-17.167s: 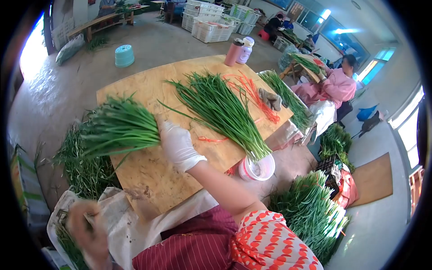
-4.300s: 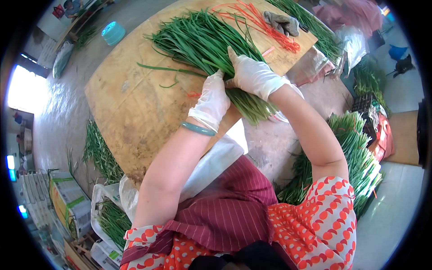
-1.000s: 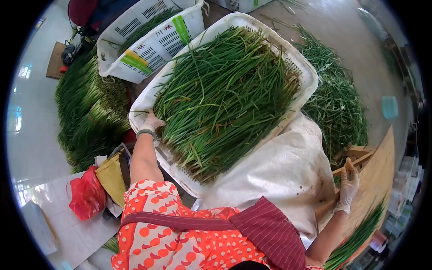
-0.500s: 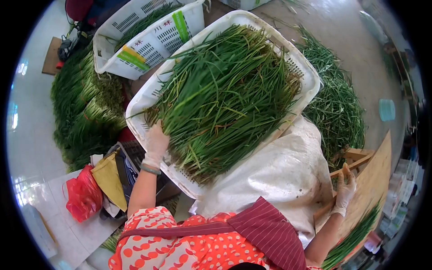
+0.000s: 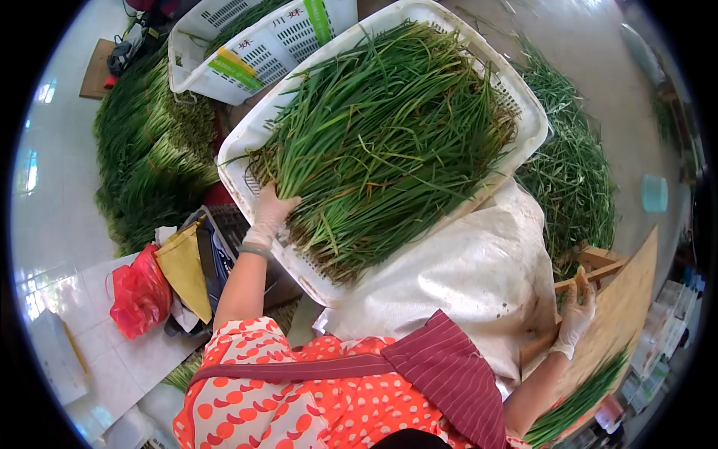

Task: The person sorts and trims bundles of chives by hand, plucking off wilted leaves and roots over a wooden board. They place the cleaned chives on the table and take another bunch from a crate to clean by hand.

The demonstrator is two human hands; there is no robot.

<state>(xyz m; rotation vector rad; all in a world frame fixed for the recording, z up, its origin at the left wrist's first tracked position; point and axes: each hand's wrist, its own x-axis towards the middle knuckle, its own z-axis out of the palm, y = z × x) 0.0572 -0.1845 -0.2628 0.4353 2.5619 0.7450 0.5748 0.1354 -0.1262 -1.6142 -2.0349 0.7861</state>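
At the white crate's [image 5: 532,123] lower left side, the gloved left hand [image 5: 271,215] is reaching among stem ends of the long green leaves [image 5: 374,150] filling the crate; hidden fingertips are leaving its grip unclear. Right of the crate, beyond a white sheet [image 5: 456,262], the right hand [image 5: 578,313] is hanging empty, fingers loosely apart, near the wooden worktop [image 5: 622,295].

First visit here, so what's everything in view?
Loose stalks: many, green, in near crate
Near crate: one, white, centre
Printed crate: one, white, top
Stacked bundles: several, green, left
Floor heap: one, green, right
Sheet: one, white, lower centre
Tabletop: one, tan, lower right
Bunch: one, green, on tabletop
Bag: one, red, left
Flat item: one, yellow, left
Possible stool: one, turquoise, right
Apron: one, maroon, bottom
Left hand: one, white-gloved, at loose stalks
Right hand: one, white-gloved, near tabletop
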